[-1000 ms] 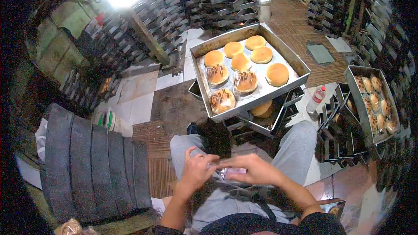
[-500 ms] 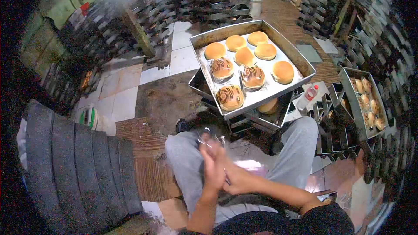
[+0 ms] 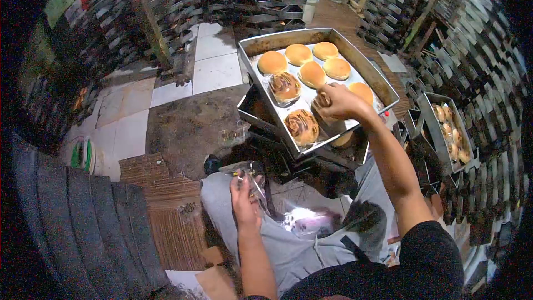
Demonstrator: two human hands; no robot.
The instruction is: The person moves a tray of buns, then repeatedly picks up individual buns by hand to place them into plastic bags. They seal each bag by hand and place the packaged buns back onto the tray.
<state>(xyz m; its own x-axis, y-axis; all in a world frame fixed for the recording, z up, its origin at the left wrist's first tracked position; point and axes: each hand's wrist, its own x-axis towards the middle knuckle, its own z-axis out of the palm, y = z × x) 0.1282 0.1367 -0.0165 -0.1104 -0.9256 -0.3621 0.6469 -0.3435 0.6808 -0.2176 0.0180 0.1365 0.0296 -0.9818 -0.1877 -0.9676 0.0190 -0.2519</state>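
Note:
Round golden buns (image 3: 298, 54) lie in a deep metal tray (image 3: 363, 61) in front of me. Two buns in clear wrap with brown patterned tops, one a wrapped bun (image 3: 301, 126), sit along its left side. My right hand (image 3: 337, 101) reaches into the tray with curled fingers, gripping a wrapped bun that is mostly hidden by the fingers. Over my left knee, my left hand (image 3: 245, 191) pinches a clear plastic wrapper (image 3: 251, 175). It looks thin and shiny.
More metal trays are stacked under the bun tray. At the right stands another tray (image 3: 447, 133) with wrapped buns. Dark trays (image 3: 83, 205) line the left edge. A white bucket (image 3: 100, 161) with something green stands at the left, and a lidded container (image 3: 310, 8) at the back.
My hands were together above my lap and have parted. The right hand has moved up and right into the tray, onto a wrapped bun; the left has moved slightly left with a wrapper. The view has shifted.

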